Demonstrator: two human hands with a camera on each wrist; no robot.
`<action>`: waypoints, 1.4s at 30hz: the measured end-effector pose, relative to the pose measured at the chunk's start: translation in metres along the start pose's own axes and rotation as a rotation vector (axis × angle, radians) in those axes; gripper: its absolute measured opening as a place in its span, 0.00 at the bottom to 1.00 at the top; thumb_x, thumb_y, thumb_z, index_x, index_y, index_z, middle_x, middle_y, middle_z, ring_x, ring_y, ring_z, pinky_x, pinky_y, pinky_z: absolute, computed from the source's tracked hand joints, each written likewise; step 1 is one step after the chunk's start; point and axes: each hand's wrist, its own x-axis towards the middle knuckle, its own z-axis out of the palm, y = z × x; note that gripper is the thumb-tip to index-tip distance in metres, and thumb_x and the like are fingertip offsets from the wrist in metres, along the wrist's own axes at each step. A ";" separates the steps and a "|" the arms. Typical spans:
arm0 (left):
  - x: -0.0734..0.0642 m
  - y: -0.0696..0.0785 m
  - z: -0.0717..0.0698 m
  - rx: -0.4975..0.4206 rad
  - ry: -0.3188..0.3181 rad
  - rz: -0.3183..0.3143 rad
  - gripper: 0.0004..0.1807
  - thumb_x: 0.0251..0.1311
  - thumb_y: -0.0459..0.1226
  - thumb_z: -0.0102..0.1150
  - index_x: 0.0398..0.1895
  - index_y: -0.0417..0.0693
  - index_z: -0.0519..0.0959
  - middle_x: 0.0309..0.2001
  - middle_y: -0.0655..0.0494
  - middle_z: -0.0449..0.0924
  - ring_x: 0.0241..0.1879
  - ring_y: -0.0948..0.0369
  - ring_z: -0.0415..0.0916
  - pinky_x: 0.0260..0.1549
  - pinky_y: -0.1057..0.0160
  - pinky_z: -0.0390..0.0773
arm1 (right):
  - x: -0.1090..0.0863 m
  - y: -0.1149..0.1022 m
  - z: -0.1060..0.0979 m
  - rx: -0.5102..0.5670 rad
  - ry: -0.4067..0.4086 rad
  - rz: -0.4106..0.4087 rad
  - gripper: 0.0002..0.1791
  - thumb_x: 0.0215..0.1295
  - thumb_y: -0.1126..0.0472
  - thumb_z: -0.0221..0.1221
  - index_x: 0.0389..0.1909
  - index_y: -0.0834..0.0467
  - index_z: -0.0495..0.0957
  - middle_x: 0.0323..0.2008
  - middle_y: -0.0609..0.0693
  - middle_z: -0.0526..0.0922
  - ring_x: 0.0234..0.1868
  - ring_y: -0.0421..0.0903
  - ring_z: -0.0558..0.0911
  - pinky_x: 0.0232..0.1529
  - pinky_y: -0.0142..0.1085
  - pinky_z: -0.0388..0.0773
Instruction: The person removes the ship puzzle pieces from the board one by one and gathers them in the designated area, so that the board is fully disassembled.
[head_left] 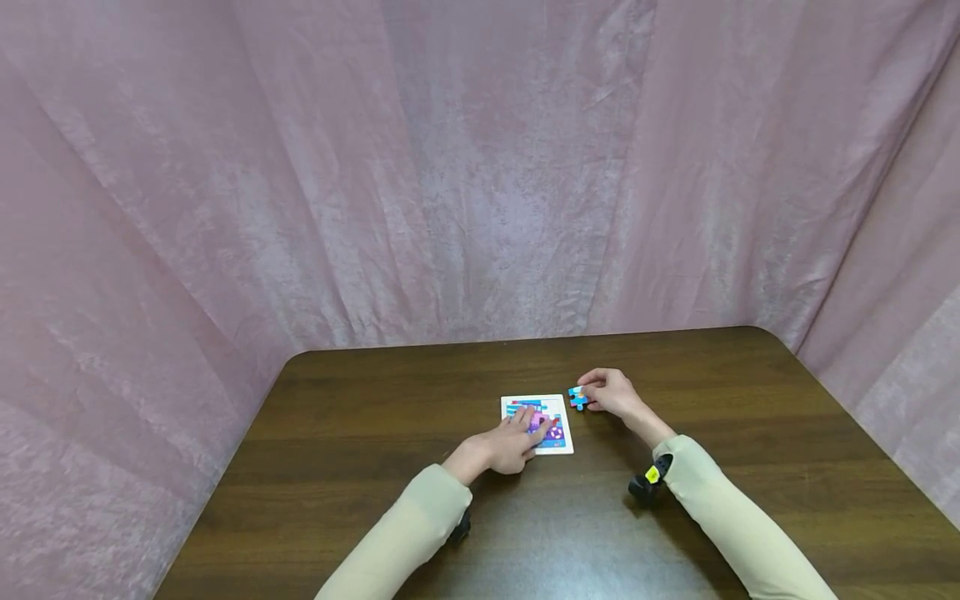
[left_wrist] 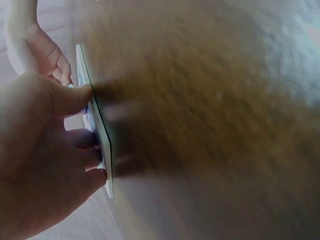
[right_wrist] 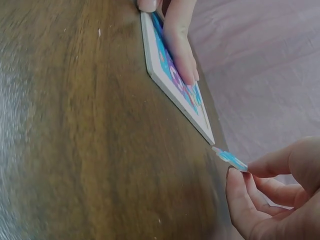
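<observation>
A white-framed jigsaw puzzle (head_left: 567, 437) with a blue, purple and pink picture lies flat on the table. My left hand (head_left: 508, 444) rests on it with spread, extended fingers, covering part of the picture; in the left wrist view its thumb (left_wrist: 75, 99) is at the board's near edge. Just off the frame's right side, my right hand (head_left: 613, 395) pinches a small blue jigsaw piece (right_wrist: 231, 160) between thumb and fingertips. The piece is held beside the far right corner of the frame, its printed face showing in the head view.
The brown wooden table (head_left: 360, 417) has rounded far corners. Pink curtains (head_left: 480, 167) hang behind its far edge and along the sides. A black wrist device (head_left: 647, 483) with a yellow tag sits under the right sleeve cuff.
</observation>
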 end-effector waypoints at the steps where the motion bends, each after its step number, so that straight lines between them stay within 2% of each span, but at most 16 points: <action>1: 0.000 0.000 0.000 -0.001 0.002 -0.001 0.31 0.74 0.40 0.41 0.78 0.54 0.48 0.78 0.41 0.40 0.78 0.49 0.38 0.74 0.50 0.50 | 0.000 0.000 0.000 -0.001 0.004 0.002 0.13 0.67 0.70 0.53 0.49 0.74 0.74 0.38 0.61 0.81 0.28 0.38 0.79 0.31 0.31 0.82; 11: 0.000 0.000 0.002 -0.016 0.012 -0.008 0.31 0.74 0.40 0.40 0.78 0.55 0.48 0.78 0.41 0.39 0.77 0.48 0.38 0.74 0.50 0.49 | 0.002 0.002 -0.004 -0.014 0.020 -0.002 0.13 0.67 0.70 0.52 0.48 0.74 0.75 0.33 0.54 0.79 0.29 0.39 0.79 0.31 0.31 0.83; 22: 0.000 0.001 0.003 -0.018 0.017 -0.010 0.31 0.74 0.41 0.40 0.78 0.55 0.48 0.78 0.42 0.39 0.78 0.49 0.37 0.74 0.51 0.48 | 0.001 0.004 -0.004 -0.072 0.056 -0.023 0.12 0.66 0.70 0.53 0.47 0.73 0.76 0.33 0.58 0.82 0.26 0.38 0.80 0.29 0.30 0.82; 34: -0.002 0.001 0.003 -0.010 0.027 -0.007 0.31 0.74 0.41 0.40 0.78 0.56 0.47 0.78 0.41 0.39 0.78 0.50 0.38 0.74 0.51 0.48 | 0.005 0.005 -0.007 -0.150 0.096 -0.037 0.11 0.66 0.68 0.54 0.45 0.72 0.78 0.31 0.58 0.82 0.24 0.38 0.79 0.25 0.27 0.79; 42: -0.004 0.001 0.002 -0.022 0.040 0.004 0.31 0.74 0.40 0.41 0.77 0.55 0.48 0.77 0.40 0.40 0.78 0.49 0.38 0.74 0.50 0.49 | 0.003 0.005 -0.010 -0.221 0.119 -0.081 0.10 0.66 0.67 0.54 0.40 0.70 0.79 0.30 0.60 0.83 0.28 0.44 0.82 0.26 0.29 0.79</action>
